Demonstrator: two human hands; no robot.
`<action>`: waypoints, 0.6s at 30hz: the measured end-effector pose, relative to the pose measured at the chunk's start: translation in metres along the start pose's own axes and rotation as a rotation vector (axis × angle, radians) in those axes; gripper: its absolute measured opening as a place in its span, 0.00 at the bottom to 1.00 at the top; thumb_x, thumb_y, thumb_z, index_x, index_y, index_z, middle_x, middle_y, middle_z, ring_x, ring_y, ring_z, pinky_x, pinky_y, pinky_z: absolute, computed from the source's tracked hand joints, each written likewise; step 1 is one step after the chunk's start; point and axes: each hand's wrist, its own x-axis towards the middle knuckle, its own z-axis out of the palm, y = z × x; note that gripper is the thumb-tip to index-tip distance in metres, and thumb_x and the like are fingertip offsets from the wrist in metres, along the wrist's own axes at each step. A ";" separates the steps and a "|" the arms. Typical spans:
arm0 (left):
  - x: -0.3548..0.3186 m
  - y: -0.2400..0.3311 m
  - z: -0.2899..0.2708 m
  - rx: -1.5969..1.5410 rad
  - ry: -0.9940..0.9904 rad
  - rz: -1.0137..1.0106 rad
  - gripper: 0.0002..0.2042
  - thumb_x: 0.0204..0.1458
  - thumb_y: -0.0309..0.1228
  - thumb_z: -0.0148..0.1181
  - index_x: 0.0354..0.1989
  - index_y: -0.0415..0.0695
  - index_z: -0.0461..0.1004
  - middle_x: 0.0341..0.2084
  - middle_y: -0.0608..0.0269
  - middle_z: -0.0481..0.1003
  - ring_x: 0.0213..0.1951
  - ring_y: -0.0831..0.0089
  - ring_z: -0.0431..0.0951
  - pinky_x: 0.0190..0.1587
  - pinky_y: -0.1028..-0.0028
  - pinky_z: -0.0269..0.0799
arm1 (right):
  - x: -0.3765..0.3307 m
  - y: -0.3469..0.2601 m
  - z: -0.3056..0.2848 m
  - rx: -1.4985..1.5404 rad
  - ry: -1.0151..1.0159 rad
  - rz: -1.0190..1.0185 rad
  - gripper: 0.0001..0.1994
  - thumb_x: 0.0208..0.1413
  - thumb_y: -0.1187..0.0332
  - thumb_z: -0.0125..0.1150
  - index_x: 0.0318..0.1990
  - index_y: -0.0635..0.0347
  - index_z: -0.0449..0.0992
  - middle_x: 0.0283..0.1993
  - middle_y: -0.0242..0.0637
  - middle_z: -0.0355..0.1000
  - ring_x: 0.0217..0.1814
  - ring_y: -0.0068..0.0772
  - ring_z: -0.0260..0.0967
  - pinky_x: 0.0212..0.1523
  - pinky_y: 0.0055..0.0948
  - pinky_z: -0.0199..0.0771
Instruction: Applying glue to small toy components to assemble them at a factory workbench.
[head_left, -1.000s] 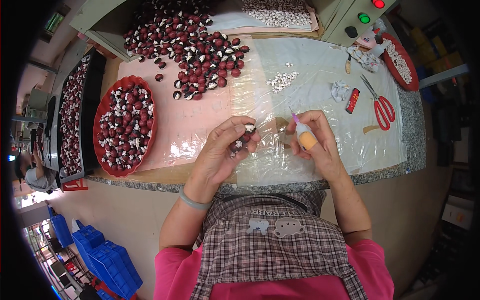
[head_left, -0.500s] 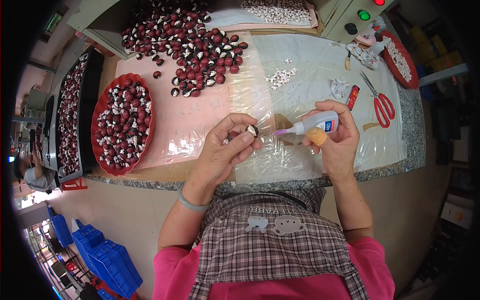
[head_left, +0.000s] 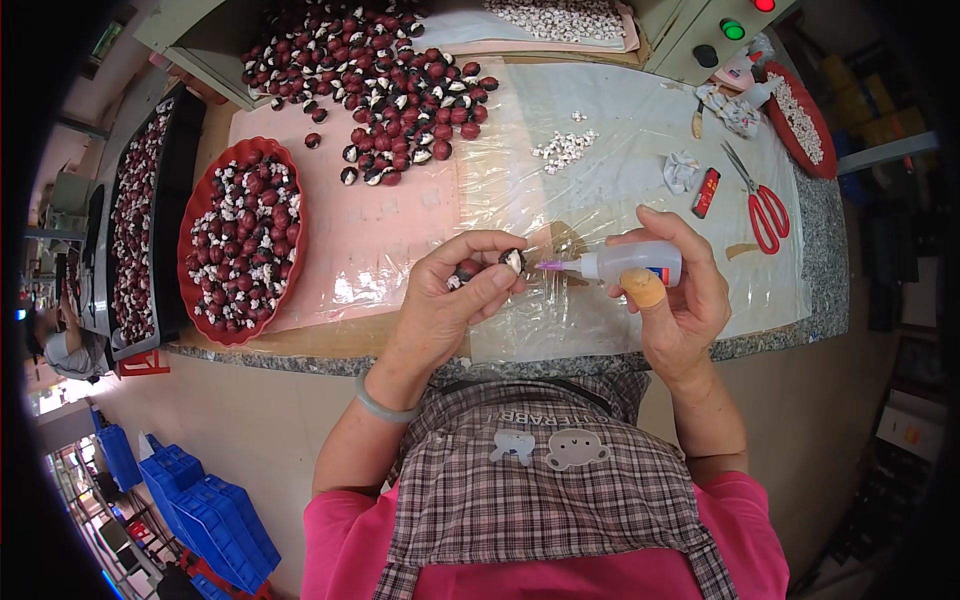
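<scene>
My left hand [head_left: 440, 295] is closed around a few small round dark-red, black and white pieces. One piece [head_left: 513, 261] is pinched at the fingertips with its white face showing, while a red one [head_left: 467, 271] rests farther back in the fingers. In my right hand [head_left: 690, 305], with a tan covering on the thumb, a clear glue bottle [head_left: 640, 262] lies nearly level. Its thin purple nozzle [head_left: 556, 265] points left at the pinched piece, a small gap apart. Beyond the hands lies a little heap of white bits [head_left: 565, 150] on the plastic-covered table [head_left: 620, 130].
A large pile of red-black pieces [head_left: 400, 110] spreads at the back. Left stand a red scalloped bowl [head_left: 187, 270] of mixed pieces and a long black tray [head_left: 185, 150]. Right are red-handled scissors [head_left: 768, 220], a red cutter or lighter-like item [head_left: 706, 193], crumpled tissue [head_left: 682, 172] and a red dish [head_left: 825, 160].
The glue bottle has turned from tilted to nearly level. Its nozzle has come left, closer to the piece in my left hand, which has shifted slightly right.
</scene>
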 end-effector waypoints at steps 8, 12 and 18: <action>-0.001 0.000 0.000 -0.003 -0.002 -0.019 0.13 0.55 0.25 0.60 0.49 0.39 0.74 0.27 0.67 0.74 0.22 0.88 0.64 0.21 0.88 0.55 | 0.000 -0.001 0.000 -0.060 -0.017 -0.001 0.21 0.59 0.67 0.58 0.57 0.67 0.66 0.40 0.45 0.76 0.27 0.20 0.69 0.24 0.16 0.67; -0.001 0.000 0.002 0.007 -0.006 -0.040 0.12 0.55 0.25 0.60 0.48 0.39 0.74 0.26 0.69 0.73 0.23 0.88 0.64 0.22 0.88 0.55 | 0.000 -0.006 0.004 -0.041 0.026 0.069 0.21 0.53 0.68 0.66 0.53 0.67 0.71 0.39 0.44 0.76 0.39 0.31 0.76 0.38 0.24 0.75; -0.001 -0.001 0.003 -0.005 0.011 -0.050 0.12 0.55 0.25 0.60 0.48 0.39 0.74 0.26 0.69 0.73 0.23 0.88 0.65 0.22 0.88 0.55 | 0.001 -0.006 0.005 -0.085 0.028 0.033 0.21 0.52 0.66 0.66 0.52 0.66 0.72 0.38 0.43 0.76 0.38 0.32 0.76 0.36 0.25 0.75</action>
